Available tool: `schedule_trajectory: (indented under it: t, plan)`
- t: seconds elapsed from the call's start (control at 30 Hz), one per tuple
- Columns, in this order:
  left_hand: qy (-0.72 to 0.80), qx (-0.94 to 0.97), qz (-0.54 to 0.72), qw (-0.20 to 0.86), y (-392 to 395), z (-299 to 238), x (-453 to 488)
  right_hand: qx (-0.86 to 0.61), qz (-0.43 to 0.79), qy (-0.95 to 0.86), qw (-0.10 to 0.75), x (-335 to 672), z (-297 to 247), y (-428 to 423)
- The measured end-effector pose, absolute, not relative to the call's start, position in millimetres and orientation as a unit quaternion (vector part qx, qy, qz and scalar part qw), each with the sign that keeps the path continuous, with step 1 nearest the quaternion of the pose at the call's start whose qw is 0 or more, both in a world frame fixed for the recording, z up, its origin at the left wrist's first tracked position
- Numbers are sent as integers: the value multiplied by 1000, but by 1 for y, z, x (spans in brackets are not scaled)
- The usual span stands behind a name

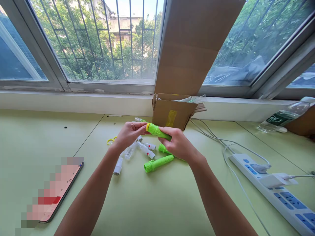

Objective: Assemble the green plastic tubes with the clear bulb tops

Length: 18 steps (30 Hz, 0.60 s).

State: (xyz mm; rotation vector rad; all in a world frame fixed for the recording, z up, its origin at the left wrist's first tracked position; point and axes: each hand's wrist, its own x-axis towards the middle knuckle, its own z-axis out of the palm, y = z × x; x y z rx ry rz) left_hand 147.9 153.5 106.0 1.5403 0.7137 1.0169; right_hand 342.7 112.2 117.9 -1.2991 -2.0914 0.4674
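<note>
My right hand (176, 141) is wrapped round a bright green plastic tube (155, 129) with a ridged, threaded-looking end. A yellow ring (147, 127) sits at that end, pinched by the fingertips of my left hand (131, 133). Below my hands, another green tube (158, 163) lies on the table, and a further green piece (162, 148) is partly hidden under my right hand. Several white and clear plastic cylinders, one a white cap-like piece (118, 166), are scattered beneath my left hand. Loose yellow rings (110, 142) lie by my left wrist.
A cardboard box (162, 113) stands against the window ledge behind my hands. On the left lies a phone (61, 190). A white power strip (273, 193) with plugs and cables occupies the right, and a clear bottle (283, 116) lies tilted at the far right.
</note>
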Motion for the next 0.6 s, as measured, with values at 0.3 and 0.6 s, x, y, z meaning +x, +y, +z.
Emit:
schedule_trajectory:
  t: [0.3, 0.6]
  plan:
    - [314, 640, 439, 547, 153, 109, 145, -491, 182, -790, 319, 343, 120, 110]
    - [301, 628, 435, 571, 157, 100, 144, -518, 98, -806, 269, 344, 121, 110]
